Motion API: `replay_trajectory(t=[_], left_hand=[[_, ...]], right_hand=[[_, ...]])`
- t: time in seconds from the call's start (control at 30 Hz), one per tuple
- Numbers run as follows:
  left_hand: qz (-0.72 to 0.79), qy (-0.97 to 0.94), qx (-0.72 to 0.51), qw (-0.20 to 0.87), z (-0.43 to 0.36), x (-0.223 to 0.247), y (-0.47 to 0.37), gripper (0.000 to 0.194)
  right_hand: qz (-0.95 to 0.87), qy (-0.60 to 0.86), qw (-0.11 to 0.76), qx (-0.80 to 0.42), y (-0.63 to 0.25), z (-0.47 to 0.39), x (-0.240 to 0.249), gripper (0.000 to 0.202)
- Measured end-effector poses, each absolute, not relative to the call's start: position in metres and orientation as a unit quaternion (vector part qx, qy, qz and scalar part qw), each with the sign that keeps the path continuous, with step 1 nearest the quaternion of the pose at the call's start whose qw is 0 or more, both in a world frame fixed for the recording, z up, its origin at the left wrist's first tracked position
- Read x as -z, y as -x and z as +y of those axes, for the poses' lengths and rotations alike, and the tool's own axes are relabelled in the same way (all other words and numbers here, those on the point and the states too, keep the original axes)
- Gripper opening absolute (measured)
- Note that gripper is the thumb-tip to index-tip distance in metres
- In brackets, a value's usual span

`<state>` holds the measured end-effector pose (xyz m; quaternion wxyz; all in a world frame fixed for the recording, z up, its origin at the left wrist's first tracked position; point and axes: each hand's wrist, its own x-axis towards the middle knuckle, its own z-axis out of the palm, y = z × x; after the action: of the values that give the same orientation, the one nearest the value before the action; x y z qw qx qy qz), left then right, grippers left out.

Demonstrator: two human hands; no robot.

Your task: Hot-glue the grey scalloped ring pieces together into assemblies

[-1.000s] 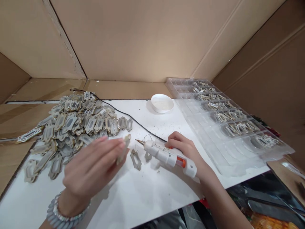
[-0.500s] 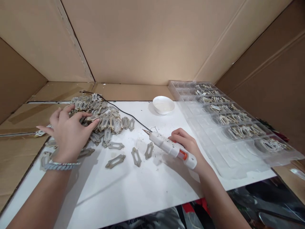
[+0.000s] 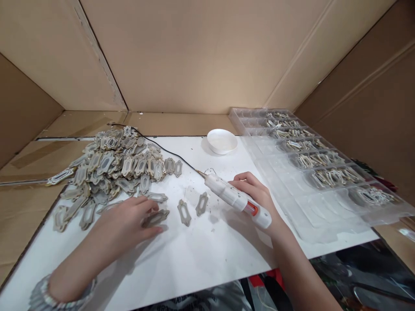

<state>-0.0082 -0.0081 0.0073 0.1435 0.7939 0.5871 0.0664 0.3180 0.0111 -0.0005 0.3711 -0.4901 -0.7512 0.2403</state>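
Note:
My left hand (image 3: pixel 132 224) is low over the table, thumb and fingers apart on either side of a small grey ornamental metal frame (image 3: pixel 156 218). Whether the fingertips touch it I cannot tell. My right hand (image 3: pixel 254 190) is wrapped round a white hot glue gun (image 3: pixel 227 194) with an orange part near its back end. Its thin metal nozzle points up and left. Two more loose frames, a slim one (image 3: pixel 184 213) and another (image 3: pixel 201 204), lie below the nozzle. A large heap of similar frames (image 3: pixel 106 164) spreads to the left.
A white bowl (image 3: pixel 222 141) stands at the back. A black cable (image 3: pixel 168 151) runs from the heap toward the glue gun. On the right lies a clear compartment tray (image 3: pixel 288 203), with metal pieces (image 3: pixel 333 177) in several compartments. Cardboard walls (image 3: pixel 181 56) enclose the white tabletop (image 3: pixel 194 259).
My left hand has left the heap and come down and right to the loose frame in front. The glue gun in my right hand has shifted slightly right.

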Motion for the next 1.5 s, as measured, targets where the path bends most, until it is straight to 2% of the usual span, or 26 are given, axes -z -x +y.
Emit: replay_trajectory(t=[0.13,0.23,0.37,0.47,0.53,0.7,0.87,1.03,1.17,1.27,1.37,1.5], left_hand=[[0.607,-0.786,-0.028,0.113,-0.01,-0.001,-0.007,0.01],[0.598,-0.793,-0.045,0.112,-0.006,-0.004,-0.01,0.011],[0.59,-0.769,-0.174,0.172,0.003,-0.014,-0.018,0.018],[0.583,-0.725,-0.277,0.239,0.017,-0.023,-0.026,0.035],[0.583,-0.713,-0.298,0.251,0.026,-0.026,-0.03,0.042],[0.534,-0.771,-0.322,0.131,0.03,-0.022,-0.029,0.027],[0.53,-0.767,-0.355,0.068,0.016,-0.015,-0.021,0.029],[0.503,-0.735,-0.443,0.107,0.001,-0.012,-0.021,0.035],[0.537,-0.731,-0.415,0.072,-0.004,-0.016,-0.025,0.019],[0.533,-0.74,-0.407,0.053,-0.005,-0.021,-0.028,0.013],[0.516,-0.744,-0.421,0.06,-0.007,-0.021,-0.03,0.014],[0.502,-0.742,-0.435,0.09,-0.008,-0.017,-0.029,0.024]], right_hand=[[-0.75,0.486,0.379,-0.241,-0.318,0.01,0.0,0.035],[-0.747,0.483,0.385,-0.243,-0.317,0.01,0.0,0.033],[-0.743,0.487,0.393,-0.238,-0.316,0.011,-0.001,0.03],[-0.739,0.484,0.412,-0.223,-0.317,0.011,-0.001,0.029],[-0.734,0.487,0.42,-0.218,-0.318,0.012,-0.001,0.027],[-0.728,0.488,0.428,-0.221,-0.319,0.012,-0.002,0.018],[-0.744,0.459,0.414,-0.253,-0.317,0.012,-0.003,0.015],[-0.77,0.44,0.369,-0.279,-0.311,0.005,-0.004,0.016],[-0.782,0.445,0.327,-0.288,-0.307,0.0,-0.001,0.023],[-0.772,0.468,0.321,-0.287,-0.306,-0.002,0.002,0.021],[-0.755,0.489,0.323,-0.295,-0.305,-0.002,0.004,0.015],[-0.768,0.467,0.33,-0.287,-0.305,-0.001,0.003,0.02]])
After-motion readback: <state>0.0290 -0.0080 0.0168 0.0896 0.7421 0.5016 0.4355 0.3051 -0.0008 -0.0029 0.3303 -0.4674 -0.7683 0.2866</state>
